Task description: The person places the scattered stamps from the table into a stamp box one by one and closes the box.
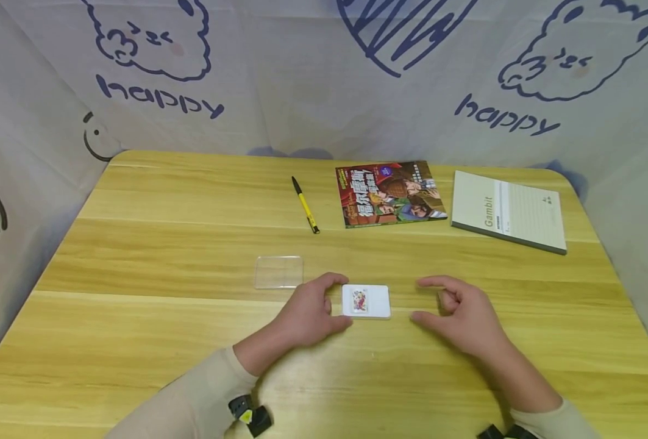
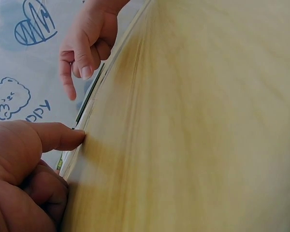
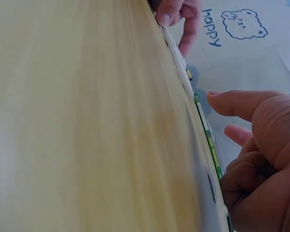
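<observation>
Fingers of the left hand (image 1: 304, 314) are pinching the white case (image 1: 380, 300) by its near and far edges at the left end, spread only case-wide. The right hand (image 1: 466, 316) is holding nothing, forefinger and thumb standing wide, facing the case's right end without touching. Case is lying on the table (image 1: 164, 317), small picture card (image 1: 359, 300) sitting on its left half. Clear plastic cover (image 1: 278, 272) is lying flat just beside the left hand, off the case.

Step, my read: steadying or placing the case, cover not on. Next move is probably calling for the right hand taking the free end, or the left letting go for the cover; can't tell which.

Room: bare wood is running between case and right hand, and along the near side. Pen (image 1: 305, 205), magazine (image 1: 391, 194) and notebook (image 1: 509, 211) are lying toward the back edge, well apart from the case. Left side is tighter; a careless swing could be nudging the cover.
</observation>
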